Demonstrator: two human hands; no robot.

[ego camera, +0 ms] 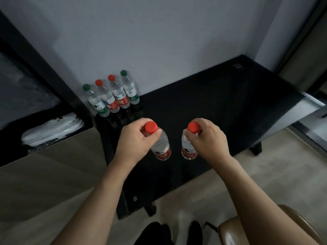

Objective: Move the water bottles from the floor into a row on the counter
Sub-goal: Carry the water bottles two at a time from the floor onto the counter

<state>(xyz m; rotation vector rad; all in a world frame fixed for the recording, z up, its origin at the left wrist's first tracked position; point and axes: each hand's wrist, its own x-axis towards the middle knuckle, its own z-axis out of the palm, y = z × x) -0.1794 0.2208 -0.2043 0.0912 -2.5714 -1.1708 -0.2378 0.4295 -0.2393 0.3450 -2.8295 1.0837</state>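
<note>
I grip two bottles, left hand [134,138] on one [160,145], right hand [207,137] on the other [188,149], by their necks; they look full, heavy and slick.

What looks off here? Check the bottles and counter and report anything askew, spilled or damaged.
Nothing stands out. Four bottles stand upright in a row by the wall on the counter. The left hand and right hand each grip a capped bottle; no spills show.
</note>
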